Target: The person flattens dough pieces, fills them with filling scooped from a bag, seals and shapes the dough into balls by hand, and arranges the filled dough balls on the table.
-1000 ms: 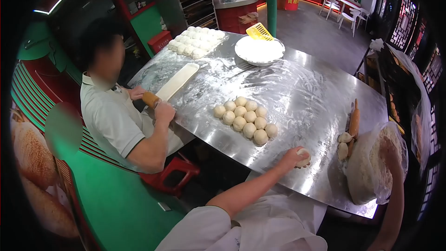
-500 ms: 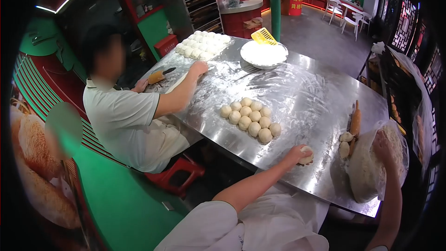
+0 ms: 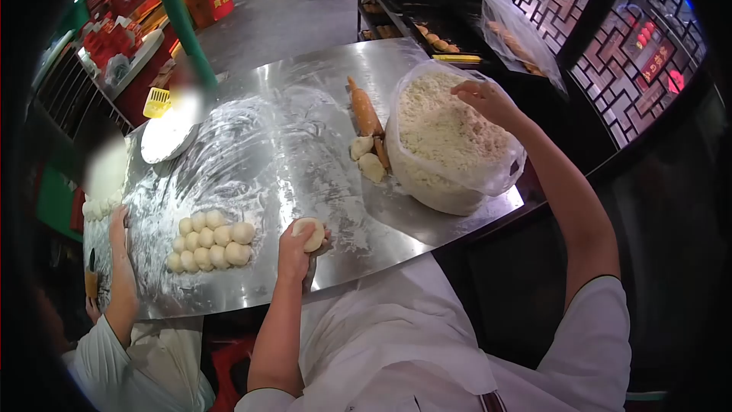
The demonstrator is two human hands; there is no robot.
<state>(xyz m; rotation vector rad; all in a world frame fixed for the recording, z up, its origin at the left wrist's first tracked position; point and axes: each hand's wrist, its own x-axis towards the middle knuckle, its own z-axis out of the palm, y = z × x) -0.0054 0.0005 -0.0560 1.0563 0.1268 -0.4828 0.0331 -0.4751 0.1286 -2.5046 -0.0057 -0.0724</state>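
Note:
My left hand (image 3: 293, 253) is closed around a round, flattened piece of dough (image 3: 311, 235) just above the table's near edge. To its left, several smooth dough balls (image 3: 206, 238) sit in close rows on the steel table (image 3: 305, 175). My right hand (image 3: 488, 101) hovers over a large clear plastic bag (image 3: 438, 194) of pale crumbly mixture (image 3: 442, 126). Its fingers look loosely bent and apart, with nothing visible in them. Beside the bag lie a wooden rolling pin (image 3: 364, 108) and two small dough lumps (image 3: 370, 166).
A co-worker's hand (image 3: 118, 225) rests at the table's left end, near white dough pieces (image 3: 103, 204). A bowl of white flour (image 3: 168, 137) with a yellow slotted scoop (image 3: 157, 103) stands at the far left. Behind the bag is a rack with bread trays (image 3: 438, 34).
The head view has swung right, bringing the bag towards the middle. My right hand has lifted from the bag's side to over the mixture. My left hand still holds the dough.

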